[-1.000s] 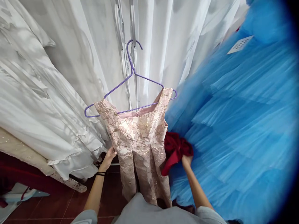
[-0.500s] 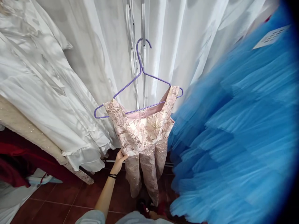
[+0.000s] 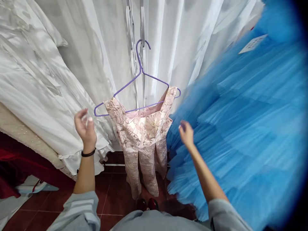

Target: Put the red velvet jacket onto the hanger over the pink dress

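A pink and gold floral brocade dress (image 3: 146,131) hangs on a purple hanger (image 3: 154,76) whose hook is over a white metal rail piece (image 3: 142,25). My left hand (image 3: 86,130), with a black band (image 3: 88,152) at the wrist, is raised left of the dress, apart from it. Its fingers are loosely curved and hold nothing. On the other side, my right hand (image 3: 186,133) is up in front of a blue tulle dress (image 3: 235,128). It looks empty, thumb and fingers slightly apart and a little blurred.
White dresses (image 3: 43,86) hang at left, beside a beige glittery garment (image 3: 31,141) and dark red fabric (image 3: 36,166). White curtain-like cloth (image 3: 168,41) is behind. A white card (image 3: 253,44) lies against the blue tulle. Below are red-brown floor tiles (image 3: 113,199) and dark shoes (image 3: 147,204).
My left hand has let go of the dress's waist and moved up and left. My right hand has come into view at right. The view has shifted slightly, and the dress still hangs.
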The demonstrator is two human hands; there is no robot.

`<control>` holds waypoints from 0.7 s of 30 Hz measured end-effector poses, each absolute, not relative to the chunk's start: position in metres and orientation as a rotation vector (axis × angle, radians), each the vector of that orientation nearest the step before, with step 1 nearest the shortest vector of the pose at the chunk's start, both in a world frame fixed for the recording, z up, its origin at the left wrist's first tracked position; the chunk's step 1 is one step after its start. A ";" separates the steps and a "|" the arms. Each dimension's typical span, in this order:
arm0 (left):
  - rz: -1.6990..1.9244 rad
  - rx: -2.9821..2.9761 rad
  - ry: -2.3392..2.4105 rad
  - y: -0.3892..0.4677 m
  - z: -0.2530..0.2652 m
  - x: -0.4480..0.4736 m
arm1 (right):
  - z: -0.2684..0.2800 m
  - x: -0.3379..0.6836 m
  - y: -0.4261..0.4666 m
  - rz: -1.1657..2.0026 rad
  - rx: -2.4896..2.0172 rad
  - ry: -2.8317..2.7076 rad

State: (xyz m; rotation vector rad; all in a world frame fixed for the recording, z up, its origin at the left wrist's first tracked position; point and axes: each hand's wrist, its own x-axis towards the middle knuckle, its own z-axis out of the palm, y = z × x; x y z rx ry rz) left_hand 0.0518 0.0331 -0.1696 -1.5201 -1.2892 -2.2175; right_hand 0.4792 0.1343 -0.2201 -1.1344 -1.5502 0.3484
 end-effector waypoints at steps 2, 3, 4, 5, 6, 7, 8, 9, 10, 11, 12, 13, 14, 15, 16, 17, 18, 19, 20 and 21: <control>-1.870 -1.662 -1.288 0.033 -0.125 0.065 | -0.182 0.489 0.157 0.199 -1.117 -1.460; -1.700 -1.731 -1.327 0.036 -0.109 0.072 | -0.162 0.490 0.170 0.160 -1.079 -1.474; -1.548 -1.795 -1.387 0.040 -0.098 0.079 | -0.142 0.489 0.184 0.159 -1.024 -1.539; -1.428 -1.845 -1.458 0.046 -0.090 0.085 | -0.124 0.485 0.196 0.192 -0.963 -1.640; -1.351 -1.876 -1.528 0.052 -0.085 0.089 | -0.109 0.481 0.206 0.245 -0.906 -1.748; -1.309 -1.893 -1.595 0.057 -0.083 0.091 | -0.097 0.476 0.214 0.311 -0.863 -1.845; -1.290 -1.896 -1.652 0.062 -0.083 0.090 | -0.088 0.472 0.219 0.375 -0.841 -1.914; -1.285 -1.889 -1.692 0.066 -0.083 0.087 | -0.083 0.469 0.221 0.425 -0.833 -1.953; -1.289 -1.875 -1.714 0.069 -0.084 0.082 | -0.080 0.469 0.220 0.458 -0.835 -1.968; -1.301 -1.856 -1.725 0.070 -0.085 0.075 | -0.079 0.471 0.218 0.470 -0.844 -1.965; -1.324 -1.840 -1.733 0.071 -0.087 0.066 | -0.079 0.475 0.214 0.468 -0.852 -1.957; -1.364 -1.833 -1.738 0.071 -0.090 0.056 | -0.080 0.481 0.210 0.463 -0.860 -1.948; -1.427 -1.838 -1.742 0.071 -0.093 0.046 | -0.082 0.486 0.205 0.459 -0.867 -1.936; -1.516 -1.851 -1.740 0.071 -0.098 0.035 | -0.085 0.492 0.200 0.463 -0.873 -1.916; -1.623 -1.868 -1.729 0.072 -0.105 0.026 | -0.088 0.496 0.196 0.476 -0.878 -1.889; -1.741 -1.878 -1.718 0.074 -0.112 0.017 | -0.091 0.498 0.193 0.494 -0.879 -1.856; -1.864 -1.867 -1.714 0.076 -0.121 0.010 | -0.094 0.499 0.191 0.512 -0.879 -1.823; -1.983 -1.836 -1.725 0.078 -0.130 0.004 | -0.097 0.498 0.190 0.525 -0.877 -1.792; -2.092 -1.786 -1.758 0.081 -0.140 0.000 | -0.101 0.497 0.189 0.534 -0.876 -1.775; -2.189 -1.725 -1.810 0.083 -0.150 -0.003 | -0.106 0.495 0.190 0.545 -0.881 -1.774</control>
